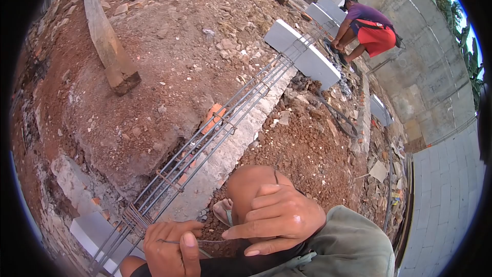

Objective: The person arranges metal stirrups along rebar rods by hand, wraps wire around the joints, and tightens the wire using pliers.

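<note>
Left hand [171, 249] pinches a thin wire [215, 241] between thumb and fingers, just beside the rebar cage [137, 217] that slants up over the concrete strip [250, 132]. Rightward the wire runs to the right hand [282, 218], fingers half curled, though I can't tell from here whether they grip it. Beyond, the cage's far end crosses a white block [320, 67], and right of that a co-worker [371, 25] stoops near the grey wall [430, 56].
</note>
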